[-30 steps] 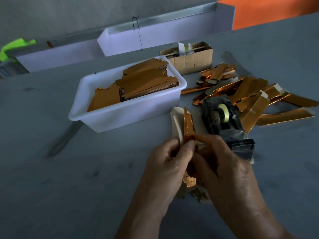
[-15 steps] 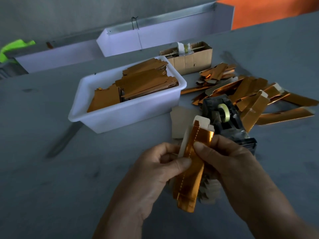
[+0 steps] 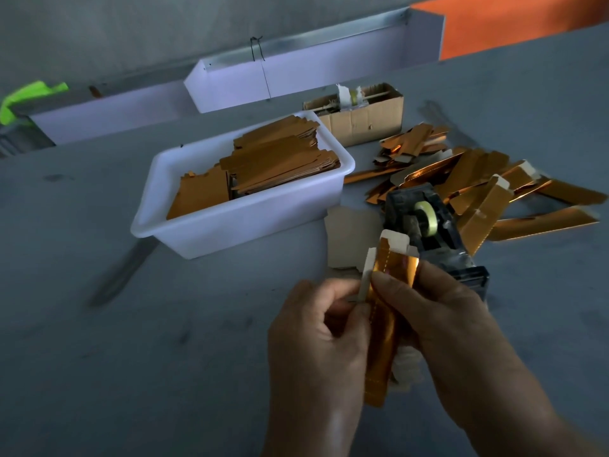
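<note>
Both my hands hold one narrow gold foil carton point(image 3: 382, 338) upright above the grey table point(image 3: 164, 357). My left hand point(image 3: 316, 338) pinches its pale side flap with thumb and fingers. My right hand point(image 3: 441, 321) grips the carton's right side, thumb pressed on the shiny gold face near the top. The carton's open top flaps point away from me, toward a black tape dispenser point(image 3: 428, 232) with a yellowish tape roll point(image 3: 426, 219) just beyond my hands. The carton's lower end sticks out below my palms.
A white plastic tub point(image 3: 230, 222) holds stacks of flat gold cartons point(image 3: 273, 163). Loose gold cartons point(image 3: 487, 192) lie scattered at the right. A small brown cardboard box point(image 3: 362, 117) stands behind them. A beige cardboard piece point(image 3: 349, 235) lies by the dispenser. White trays point(image 3: 296, 77) line the back.
The gold carton went from edge-on and folded flat to opened out with its gold face toward me. My right thumb moved onto that face; my left hand now pinches the side flap.
</note>
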`<action>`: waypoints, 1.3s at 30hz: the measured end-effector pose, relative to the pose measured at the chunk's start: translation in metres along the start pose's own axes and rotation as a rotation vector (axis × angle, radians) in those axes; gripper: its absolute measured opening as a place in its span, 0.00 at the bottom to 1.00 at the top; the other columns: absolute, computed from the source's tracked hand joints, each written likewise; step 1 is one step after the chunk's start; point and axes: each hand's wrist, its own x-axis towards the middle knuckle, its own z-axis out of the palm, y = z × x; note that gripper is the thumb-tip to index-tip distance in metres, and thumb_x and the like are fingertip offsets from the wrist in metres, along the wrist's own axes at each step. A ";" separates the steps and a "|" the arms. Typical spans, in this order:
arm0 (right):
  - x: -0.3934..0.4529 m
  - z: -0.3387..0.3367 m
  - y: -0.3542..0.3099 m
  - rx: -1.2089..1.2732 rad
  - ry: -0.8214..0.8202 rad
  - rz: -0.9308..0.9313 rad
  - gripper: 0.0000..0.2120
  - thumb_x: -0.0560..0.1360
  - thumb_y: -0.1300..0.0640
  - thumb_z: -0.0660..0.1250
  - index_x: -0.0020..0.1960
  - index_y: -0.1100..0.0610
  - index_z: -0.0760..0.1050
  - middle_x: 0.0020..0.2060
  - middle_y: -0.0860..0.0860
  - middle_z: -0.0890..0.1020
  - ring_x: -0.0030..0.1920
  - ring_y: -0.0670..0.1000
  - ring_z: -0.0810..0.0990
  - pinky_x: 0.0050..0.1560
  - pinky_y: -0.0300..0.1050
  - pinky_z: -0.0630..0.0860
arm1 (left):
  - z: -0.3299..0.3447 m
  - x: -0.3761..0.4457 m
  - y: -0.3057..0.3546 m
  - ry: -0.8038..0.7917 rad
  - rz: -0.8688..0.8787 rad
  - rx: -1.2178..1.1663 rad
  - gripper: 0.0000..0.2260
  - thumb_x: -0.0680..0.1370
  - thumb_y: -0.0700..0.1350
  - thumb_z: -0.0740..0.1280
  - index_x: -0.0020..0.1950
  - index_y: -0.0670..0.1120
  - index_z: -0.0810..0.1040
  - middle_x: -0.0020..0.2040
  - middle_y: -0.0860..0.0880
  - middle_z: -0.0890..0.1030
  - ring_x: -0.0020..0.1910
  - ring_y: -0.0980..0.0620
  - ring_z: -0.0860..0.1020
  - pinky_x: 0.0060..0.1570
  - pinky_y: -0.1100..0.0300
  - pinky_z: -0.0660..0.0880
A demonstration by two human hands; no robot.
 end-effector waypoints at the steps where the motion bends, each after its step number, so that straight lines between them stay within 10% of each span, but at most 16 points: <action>1: 0.000 0.000 0.000 0.025 -0.013 0.011 0.04 0.71 0.55 0.69 0.42 0.52 0.82 0.32 0.53 0.82 0.32 0.50 0.81 0.35 0.45 0.78 | 0.001 -0.002 0.001 0.024 0.016 0.013 0.08 0.71 0.46 0.73 0.42 0.60 0.82 0.38 0.55 0.81 0.38 0.60 0.80 0.37 0.68 0.76; 8: -0.004 0.000 0.001 0.103 -0.058 0.067 0.11 0.64 0.50 0.67 0.43 0.52 0.83 0.35 0.52 0.83 0.35 0.49 0.82 0.42 0.48 0.79 | -0.006 0.003 0.003 -0.148 -0.227 -0.241 0.03 0.73 0.44 0.73 0.40 0.51 0.83 0.36 0.52 0.84 0.36 0.56 0.82 0.36 0.64 0.78; 17: -0.004 0.003 -0.002 0.010 0.048 0.012 0.03 0.70 0.58 0.70 0.41 0.56 0.81 0.34 0.57 0.83 0.35 0.54 0.82 0.39 0.49 0.79 | 0.009 -0.008 0.005 0.138 0.316 0.399 0.08 0.70 0.38 0.72 0.43 0.51 0.83 0.36 0.52 0.77 0.37 0.50 0.80 0.36 0.60 0.73; 26: -0.008 -0.001 -0.002 0.086 -0.014 0.041 0.08 0.69 0.53 0.69 0.40 0.58 0.80 0.34 0.59 0.80 0.35 0.52 0.79 0.39 0.48 0.78 | 0.017 -0.022 0.005 0.083 0.416 0.789 0.11 0.68 0.40 0.66 0.45 0.44 0.85 0.34 0.48 0.76 0.37 0.50 0.74 0.22 0.62 0.67; 29: -0.010 0.001 -0.005 0.061 -0.069 0.027 0.14 0.64 0.47 0.69 0.43 0.56 0.81 0.39 0.59 0.83 0.39 0.51 0.82 0.39 0.44 0.80 | 0.020 -0.024 0.006 -0.066 0.250 0.751 0.13 0.71 0.49 0.62 0.48 0.51 0.85 0.36 0.51 0.77 0.37 0.53 0.74 0.22 0.64 0.62; 34: -0.007 -0.002 -0.003 0.159 -0.115 0.065 0.12 0.64 0.54 0.68 0.43 0.60 0.81 0.34 0.57 0.82 0.35 0.51 0.81 0.35 0.41 0.79 | 0.017 -0.022 -0.004 0.083 0.404 0.621 0.16 0.70 0.47 0.60 0.49 0.47 0.85 0.38 0.49 0.79 0.37 0.50 0.78 0.28 0.64 0.71; 39: -0.006 -0.003 -0.002 0.282 -0.216 0.115 0.10 0.65 0.53 0.68 0.44 0.55 0.83 0.38 0.58 0.82 0.39 0.53 0.82 0.44 0.50 0.80 | 0.003 -0.014 -0.003 0.132 0.196 0.232 0.07 0.72 0.51 0.64 0.42 0.53 0.82 0.34 0.58 0.79 0.35 0.59 0.76 0.35 0.71 0.70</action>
